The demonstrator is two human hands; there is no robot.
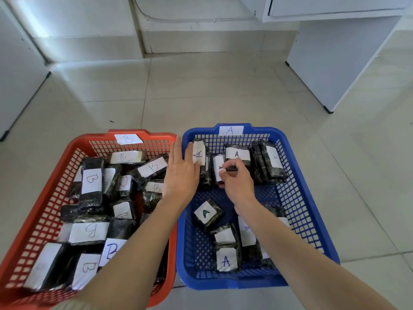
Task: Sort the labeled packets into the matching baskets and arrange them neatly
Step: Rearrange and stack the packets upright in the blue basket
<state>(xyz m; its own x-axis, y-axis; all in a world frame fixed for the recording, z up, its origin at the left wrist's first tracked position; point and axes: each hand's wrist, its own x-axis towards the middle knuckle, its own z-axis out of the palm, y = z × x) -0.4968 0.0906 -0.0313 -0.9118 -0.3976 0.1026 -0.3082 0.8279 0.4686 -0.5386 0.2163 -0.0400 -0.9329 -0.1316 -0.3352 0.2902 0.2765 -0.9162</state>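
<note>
Packet point(218, 167) marked A stands on edge in the far row of the blue basket point(263, 132), and the right hand point(237, 184) has it; thumb and fingers are curled over its top edge in a pinch, the label showing just left of the knuckles; it sits between an upright end packet point(199, 153) on its left and a leaning A packet point(237, 154) on its right, touching or just apart, I cannot tell which; the left hand point(181, 173) reaches over from the red basket point(100, 134) side, fingers straight and together, flat against that end packet like a bookend; so the slot that matters lies straight below the right fingers, the packet's long axis running up and away toward the far wall; the right hand is nearer and looks the one to seat it, the left only braces; my read: a tidying step, pressing it down into the row; loose A packets point(207, 214) lie flat toward the front of the blue basket, not yet stood up; B packets point(91, 180) fill the red basket in a jumble.
</note>
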